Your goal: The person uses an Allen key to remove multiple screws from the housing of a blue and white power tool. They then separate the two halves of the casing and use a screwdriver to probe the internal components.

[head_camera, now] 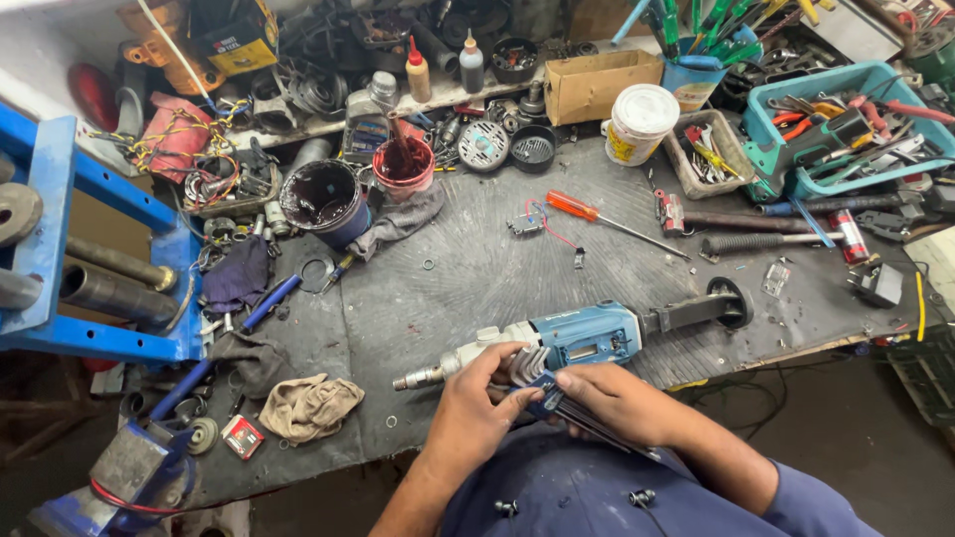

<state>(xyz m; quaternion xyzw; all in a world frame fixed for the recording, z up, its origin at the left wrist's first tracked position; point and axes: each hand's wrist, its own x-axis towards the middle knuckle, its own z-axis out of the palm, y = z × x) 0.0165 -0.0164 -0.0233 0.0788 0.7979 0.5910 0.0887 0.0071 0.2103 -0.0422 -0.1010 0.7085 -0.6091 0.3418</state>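
Note:
My left hand [477, 403] and my right hand [607, 398] together hold a fan-shaped set of hex keys in a dark blue holder [537, 388], near the workbench's front edge. My left fingers pinch the bent key ends; my right hand grips the holder from the right. Just behind the hands lies a blue and grey power tool [572, 338] on its side, its metal spindle pointing left and its black side handle [706, 308] pointing right.
A red-handled screwdriver [597, 217], a small wired part [525, 223], hammers [756, 231], a dark bucket [320, 197], a red cup [403, 164], a white tub [640, 121], a cardboard box [597, 85], a teal tool tray [846, 129], rags [310, 406] and a blue press frame [60, 259] crowd the bench.

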